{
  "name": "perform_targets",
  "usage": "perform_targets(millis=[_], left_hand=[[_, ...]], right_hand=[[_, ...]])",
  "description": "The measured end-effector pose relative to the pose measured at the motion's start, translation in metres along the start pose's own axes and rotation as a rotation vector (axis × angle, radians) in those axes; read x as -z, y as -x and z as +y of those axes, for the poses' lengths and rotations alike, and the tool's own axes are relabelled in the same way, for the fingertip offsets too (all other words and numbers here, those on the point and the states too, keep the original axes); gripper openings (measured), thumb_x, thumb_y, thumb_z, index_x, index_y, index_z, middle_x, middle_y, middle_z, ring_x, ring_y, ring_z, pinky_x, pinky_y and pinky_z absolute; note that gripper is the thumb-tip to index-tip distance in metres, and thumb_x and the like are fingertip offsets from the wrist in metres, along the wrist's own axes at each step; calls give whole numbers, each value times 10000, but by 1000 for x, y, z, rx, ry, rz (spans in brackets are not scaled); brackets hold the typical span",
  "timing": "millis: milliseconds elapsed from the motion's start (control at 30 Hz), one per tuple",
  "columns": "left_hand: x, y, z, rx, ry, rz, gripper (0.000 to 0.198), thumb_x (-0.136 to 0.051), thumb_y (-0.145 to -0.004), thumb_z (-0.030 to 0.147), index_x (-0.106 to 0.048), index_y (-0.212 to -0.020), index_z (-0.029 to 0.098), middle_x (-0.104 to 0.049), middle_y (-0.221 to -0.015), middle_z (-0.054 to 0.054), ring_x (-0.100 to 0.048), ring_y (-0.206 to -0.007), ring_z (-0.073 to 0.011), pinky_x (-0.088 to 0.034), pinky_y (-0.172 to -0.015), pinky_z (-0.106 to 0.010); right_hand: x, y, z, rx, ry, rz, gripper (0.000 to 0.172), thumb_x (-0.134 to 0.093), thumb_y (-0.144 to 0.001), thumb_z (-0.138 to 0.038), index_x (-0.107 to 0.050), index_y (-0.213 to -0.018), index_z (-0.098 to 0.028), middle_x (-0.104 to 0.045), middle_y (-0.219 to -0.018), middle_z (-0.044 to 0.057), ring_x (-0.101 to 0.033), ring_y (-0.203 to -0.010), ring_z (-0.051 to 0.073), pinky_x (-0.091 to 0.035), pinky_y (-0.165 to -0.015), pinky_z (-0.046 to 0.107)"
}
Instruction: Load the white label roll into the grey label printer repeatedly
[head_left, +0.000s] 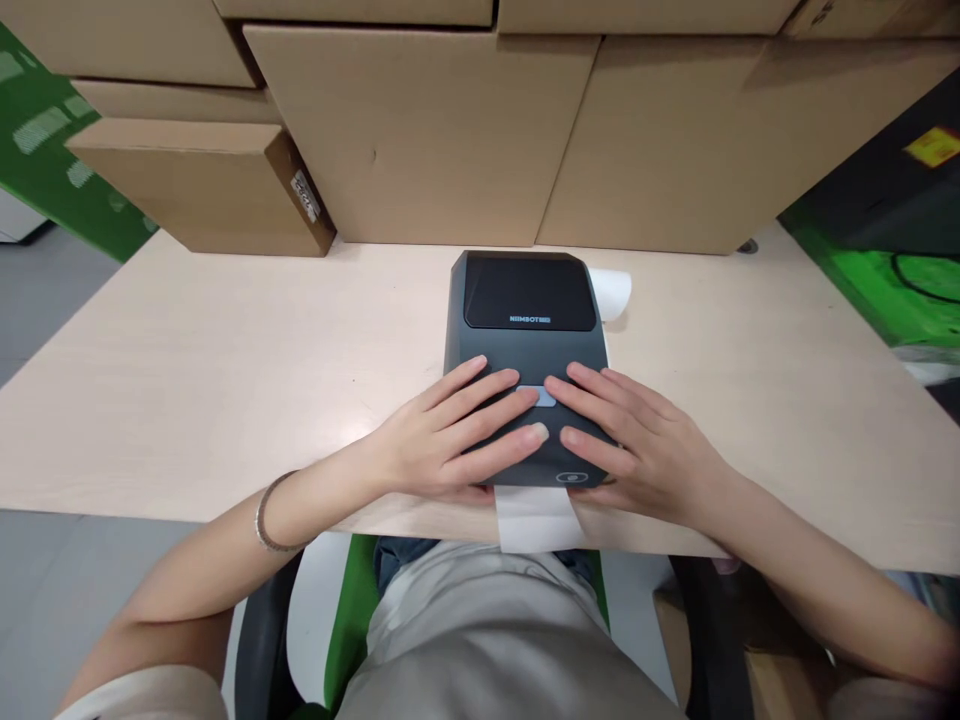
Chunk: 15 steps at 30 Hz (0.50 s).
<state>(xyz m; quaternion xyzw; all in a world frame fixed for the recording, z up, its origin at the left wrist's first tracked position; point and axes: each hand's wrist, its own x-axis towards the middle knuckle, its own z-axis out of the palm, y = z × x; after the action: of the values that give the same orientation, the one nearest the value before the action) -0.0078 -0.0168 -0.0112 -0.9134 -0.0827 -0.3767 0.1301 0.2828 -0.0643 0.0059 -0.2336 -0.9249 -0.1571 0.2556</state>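
A dark grey label printer (pixel 525 350) with a glossy black window stands near the front edge of the table. My left hand (pixel 457 430) rests on its left front, fingers spread over the cover and one fingertip touching the light blue button (pixel 541 397). From the right, my right hand (pixel 637 430) lies on the cover with its fingers apart, the index fingertip at that button. The undersides of both hands are hidden along the printer's lower sides. A white paper strip (pixel 536 520) comes out at the front and hangs over the table edge.
Behind the printer's right side lies a white paper roll (pixel 613 293). Large cardboard boxes (pixel 435 140) line the back of the table (pixel 225 380), with a smaller box (pixel 187 190) at the left. Chair armrests (pixel 266 640) flank my body below the edge.
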Motion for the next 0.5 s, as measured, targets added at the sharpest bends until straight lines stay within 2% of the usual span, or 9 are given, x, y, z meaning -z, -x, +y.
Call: perform_targets(millis=[67,133,233,300,400,500], left_hand=[[-1,0,0,-3,-18,18,568,-425,-1133,552,-521,-1529,156,-755,-1439,-117,-555,-1559,-251,-465,-1315,-464],[0,-2,0,-4,-48,21,593,-413,-1134,561,-554,-1506,121,-772,-1413,-118,-588,-1530,-244,-464,-1312,-415],[1,-3,2,6,-72,12,635,-389,-1137,584,-576,-1507,103,-778,-1408,-116,-618,-1501,-239,-474,-1299,-384],[1,-3,3,15,-61,29,666,-406,-1129,599,-570,-1520,86,-775,-1412,-127,-613,-1507,-243,-465,-1302,-376],[-3,-1,3,42,-25,61,695,-352,-1138,615,-543,-1549,88,-756,-1447,-128,-585,-1533,-229,-428,-1323,-363],[-7,4,-2,42,35,50,693,-333,-1128,648,-472,-1607,167,-718,-1516,-85,-547,-1565,-204,-404,-1336,-363]], right_hand=[[0,0,2,8,-29,-15,445,-701,-1032,-342,-535,-1419,-198,-656,-1510,185,-471,-1601,292,-524,-1222,497],[3,0,3,7,-72,-33,573,-722,-1018,-346,-489,-1515,-182,-654,-1517,198,-420,-1638,286,-499,-1256,508],[12,1,6,-56,-237,-87,873,-718,-1006,-410,-272,-1715,-164,-607,-1591,188,-385,-1659,269,-450,-1308,512],[17,2,9,-104,-338,-110,993,-713,-992,-471,-166,-1765,-174,-563,-1645,174,-391,-1656,276,-424,-1327,523],[18,4,15,-133,-348,-90,1037,-746,-961,-474,-169,-1778,-202,-546,-1664,168,-427,-1635,311,-434,-1318,544],[13,7,22,-133,-305,-52,1064,-801,-934,-479,-201,-1778,-233,-594,-1621,164,-515,-1574,338,-507,-1265,538]])
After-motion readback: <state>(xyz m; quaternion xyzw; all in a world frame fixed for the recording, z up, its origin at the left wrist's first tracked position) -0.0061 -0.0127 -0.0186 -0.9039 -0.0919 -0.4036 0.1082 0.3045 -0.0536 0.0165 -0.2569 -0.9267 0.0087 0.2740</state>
